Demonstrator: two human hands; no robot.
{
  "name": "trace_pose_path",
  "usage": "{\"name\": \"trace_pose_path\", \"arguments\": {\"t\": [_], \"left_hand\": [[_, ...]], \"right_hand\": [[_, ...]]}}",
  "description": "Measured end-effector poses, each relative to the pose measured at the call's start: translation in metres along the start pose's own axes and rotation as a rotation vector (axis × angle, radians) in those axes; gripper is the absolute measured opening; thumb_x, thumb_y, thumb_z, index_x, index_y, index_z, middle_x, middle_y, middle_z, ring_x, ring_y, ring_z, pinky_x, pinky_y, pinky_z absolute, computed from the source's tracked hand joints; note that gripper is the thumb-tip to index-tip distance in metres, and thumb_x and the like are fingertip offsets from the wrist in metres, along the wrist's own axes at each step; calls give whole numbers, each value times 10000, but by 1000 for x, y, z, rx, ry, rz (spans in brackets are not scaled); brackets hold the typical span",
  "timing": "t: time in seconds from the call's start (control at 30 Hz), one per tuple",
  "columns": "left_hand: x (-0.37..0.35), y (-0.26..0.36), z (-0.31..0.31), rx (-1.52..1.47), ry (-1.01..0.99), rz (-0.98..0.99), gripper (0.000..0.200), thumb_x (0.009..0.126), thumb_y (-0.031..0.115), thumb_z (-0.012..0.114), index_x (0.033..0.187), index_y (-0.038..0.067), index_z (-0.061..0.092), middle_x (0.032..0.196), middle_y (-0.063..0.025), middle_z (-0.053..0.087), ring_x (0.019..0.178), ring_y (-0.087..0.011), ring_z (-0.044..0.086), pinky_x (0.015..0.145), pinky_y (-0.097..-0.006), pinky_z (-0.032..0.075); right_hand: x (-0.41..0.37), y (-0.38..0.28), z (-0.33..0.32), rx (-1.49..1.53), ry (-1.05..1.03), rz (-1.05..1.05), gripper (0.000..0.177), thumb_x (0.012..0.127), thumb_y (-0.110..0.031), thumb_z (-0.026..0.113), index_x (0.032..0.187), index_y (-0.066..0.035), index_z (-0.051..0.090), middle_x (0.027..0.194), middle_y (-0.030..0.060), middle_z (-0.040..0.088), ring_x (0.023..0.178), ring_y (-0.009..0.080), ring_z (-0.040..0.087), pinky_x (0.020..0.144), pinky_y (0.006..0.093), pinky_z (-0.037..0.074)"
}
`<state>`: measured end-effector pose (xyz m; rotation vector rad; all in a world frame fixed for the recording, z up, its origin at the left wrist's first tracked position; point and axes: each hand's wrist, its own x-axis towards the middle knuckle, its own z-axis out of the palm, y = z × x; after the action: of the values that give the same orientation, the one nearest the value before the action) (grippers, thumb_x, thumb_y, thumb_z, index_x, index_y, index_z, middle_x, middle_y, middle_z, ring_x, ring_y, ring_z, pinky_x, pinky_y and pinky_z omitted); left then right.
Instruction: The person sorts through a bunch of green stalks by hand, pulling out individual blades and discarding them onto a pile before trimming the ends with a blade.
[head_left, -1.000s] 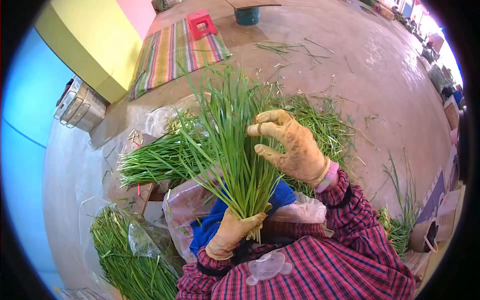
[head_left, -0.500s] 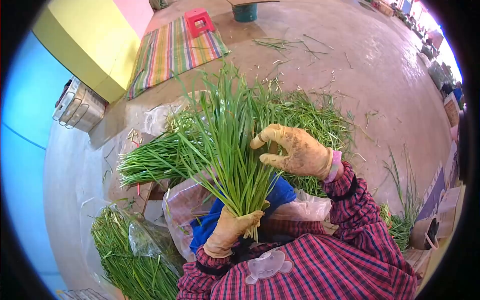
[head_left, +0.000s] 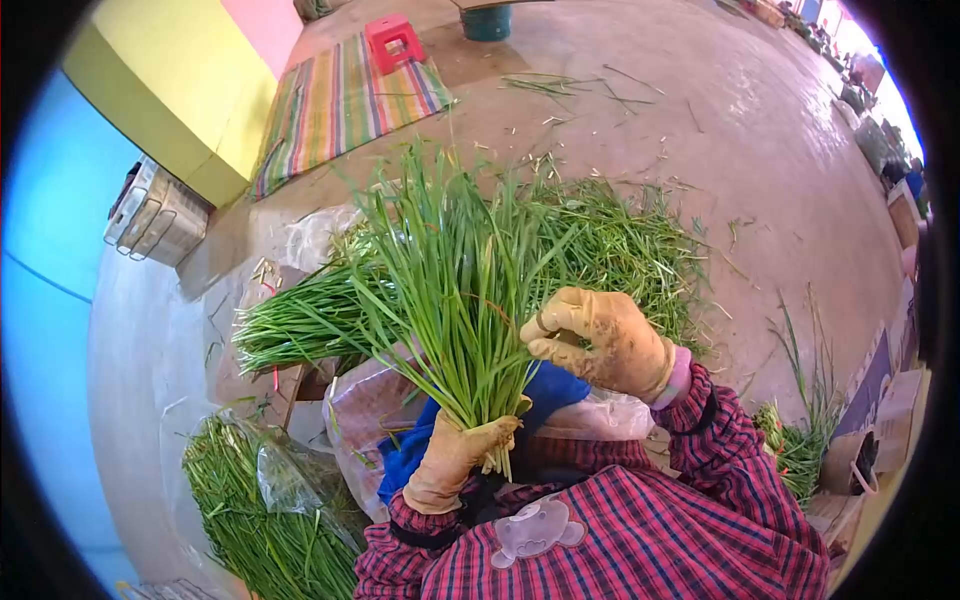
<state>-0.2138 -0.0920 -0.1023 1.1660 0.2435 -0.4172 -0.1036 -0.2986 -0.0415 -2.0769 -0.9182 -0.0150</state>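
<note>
My gloved left hand (head_left: 455, 458) is wrapped round the base of an upright bunch of long green leafy stalks (head_left: 465, 310). The leaves fan out upward, and pale stem ends poke out below the fist. Just right of the bunch, my gloved right hand (head_left: 605, 340) has thumb and forefinger brought together in a pinch at the edge of the leaves; what lies between the fingertips is too small to make out. Behind the bunch lies a tied-looking pile of stalks (head_left: 310, 320) to the left and a loose heap (head_left: 625, 240) to the right.
Bagged greens (head_left: 265, 510) stand at lower left, more stalks (head_left: 795, 455) at right. Blue cloth (head_left: 555, 393) and plastic sheeting (head_left: 360, 430) lie beneath. Farther off are a striped mat (head_left: 345, 100), a pink stool (head_left: 393, 42) and a green bucket (head_left: 487, 22).
My right hand has moved down and slightly right, and its thumb and forefinger have closed together. The bunch in my left hand has shifted slightly left at its top.
</note>
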Motion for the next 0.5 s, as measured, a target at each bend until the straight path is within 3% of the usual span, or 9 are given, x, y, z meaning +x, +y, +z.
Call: {"name": "trace_pose_path", "arguments": {"t": [0.1,0.17,0.2,0.33,0.5], "left_hand": [[-1,1,4,16,-2,26,386,820,26,701,1189,10,591,1029,-98,703,722,-95,616,617,-237,506],[-3,1,8,34,6,36,356,824,17,691,1170,13,606,1021,-85,705,724,-90,611,620,-234,501],[-3,0,8,36,7,38,356,824,17,691,1170,13,606,1021,-85,705,724,-90,611,620,-234,501],[-3,-3,10,129,28,24,311,839,12,675,1145,14,622,1008,-65,706,712,-82,603,614,-230,494],[-2,-3,10,142,46,9,300,846,22,677,1141,15,623,980,-61,710,695,-78,597,605,-230,491]], "right_hand": [[0,7,12,194,80,59,196,904,-245,644,979,-66,673,768,95,634,724,229,639,661,336,511],[7,2,11,272,50,353,246,895,-281,666,974,-48,668,686,87,598,611,185,589,583,323,476],[10,9,21,330,147,272,276,878,-301,699,956,-38,672,617,53,553,555,129,522,524,306,433],[20,0,18,343,91,437,263,857,-273,734,917,-25,673,598,-1,512,571,65,471,520,271,415],[15,19,32,510,160,449,201,856,-206,728,880,-21,650,631,-17,553,593,42,465,524,261,421]]}}
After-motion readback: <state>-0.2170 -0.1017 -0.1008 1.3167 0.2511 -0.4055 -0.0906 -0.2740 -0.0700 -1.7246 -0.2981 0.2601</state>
